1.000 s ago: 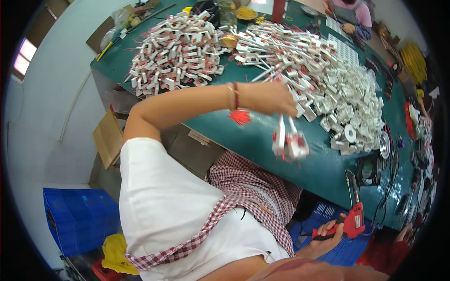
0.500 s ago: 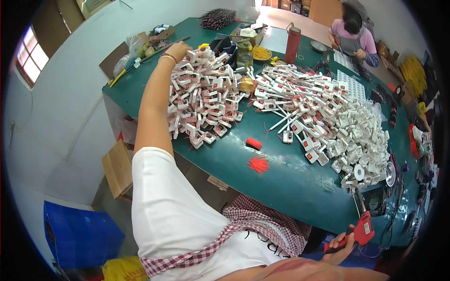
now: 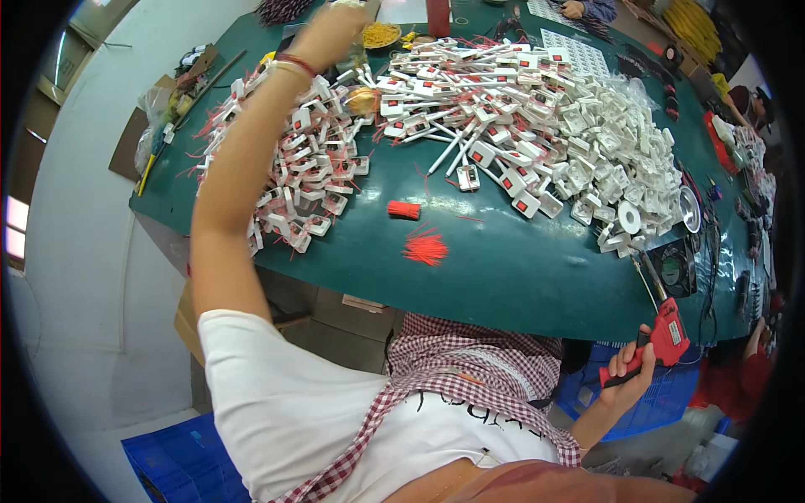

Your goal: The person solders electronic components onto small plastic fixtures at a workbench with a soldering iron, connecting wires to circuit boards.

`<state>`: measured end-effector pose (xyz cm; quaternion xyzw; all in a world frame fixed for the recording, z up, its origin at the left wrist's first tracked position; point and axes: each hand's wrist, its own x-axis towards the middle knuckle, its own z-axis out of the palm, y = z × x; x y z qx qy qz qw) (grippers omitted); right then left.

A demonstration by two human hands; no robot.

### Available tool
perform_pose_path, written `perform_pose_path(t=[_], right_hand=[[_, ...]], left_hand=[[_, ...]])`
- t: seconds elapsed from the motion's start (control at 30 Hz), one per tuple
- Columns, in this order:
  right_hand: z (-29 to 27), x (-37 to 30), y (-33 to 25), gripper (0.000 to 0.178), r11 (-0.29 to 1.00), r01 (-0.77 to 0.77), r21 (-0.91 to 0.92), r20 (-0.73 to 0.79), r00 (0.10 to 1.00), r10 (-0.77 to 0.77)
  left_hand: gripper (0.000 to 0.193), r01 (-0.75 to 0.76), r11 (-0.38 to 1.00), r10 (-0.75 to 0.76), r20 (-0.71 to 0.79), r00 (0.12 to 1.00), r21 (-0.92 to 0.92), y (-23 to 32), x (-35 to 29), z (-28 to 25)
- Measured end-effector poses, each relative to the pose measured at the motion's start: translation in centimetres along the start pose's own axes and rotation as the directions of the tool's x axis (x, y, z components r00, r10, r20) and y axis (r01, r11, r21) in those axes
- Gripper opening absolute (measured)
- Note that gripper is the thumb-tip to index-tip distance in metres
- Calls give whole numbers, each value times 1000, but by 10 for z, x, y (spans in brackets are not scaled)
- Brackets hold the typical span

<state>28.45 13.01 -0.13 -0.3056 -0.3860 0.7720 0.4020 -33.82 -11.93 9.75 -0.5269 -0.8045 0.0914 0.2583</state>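
Note:
My left hand [image 3: 334,35] reaches far across the green table, at the top edge of the picture. Its fingers are smeared and partly cut off, near a white thing [image 3: 348,3] whose kind I cannot make out. Below that arm lies a heap of small white plastic housings [image 3: 314,168] with red wires. My right hand [image 3: 635,369] is wrapped round the handle of a red and black soldering gun [image 3: 669,337]. The gun's metal barrel points up toward a pile of white and clear plastic cases [image 3: 620,159].
White stick-like parts with red switches [image 3: 470,92] fill the table's middle. Nearer lie a tied bundle of red wires [image 3: 404,210] and loose red wires [image 3: 426,247]. A yellow-filled bowl [image 3: 380,34] and a red bottle [image 3: 438,17] stand behind. Another person's hand [image 3: 573,9] shows far right.
My left hand has moved from above the left heap to the right and farther away. The view has tilted nearer to me. My right hand keeps its hold on the soldering gun.

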Motion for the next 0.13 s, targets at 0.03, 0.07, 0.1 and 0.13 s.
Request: perform_pose_path(t=[0.03,0.07,0.1,0.13], right_hand=[[-1,-2,-1,35,1000,13,7,-6,1000,-13],[-3,-3,-2,36,1000,13,-2,14,1000,-13],[-5,-3,-2,36,1000,21,1,18,1000,-21],[-11,-4,-3,38,1000,4,27,65,998,-5]], left_hand=[[30,-86,982,83,-26,996,-171,53,19,10],[28,-186,962,184,-29,982,-198,82,33,23],[27,-284,932,283,-37,959,-226,107,41,46],[27,-290,930,286,-49,957,-227,114,49,47]])
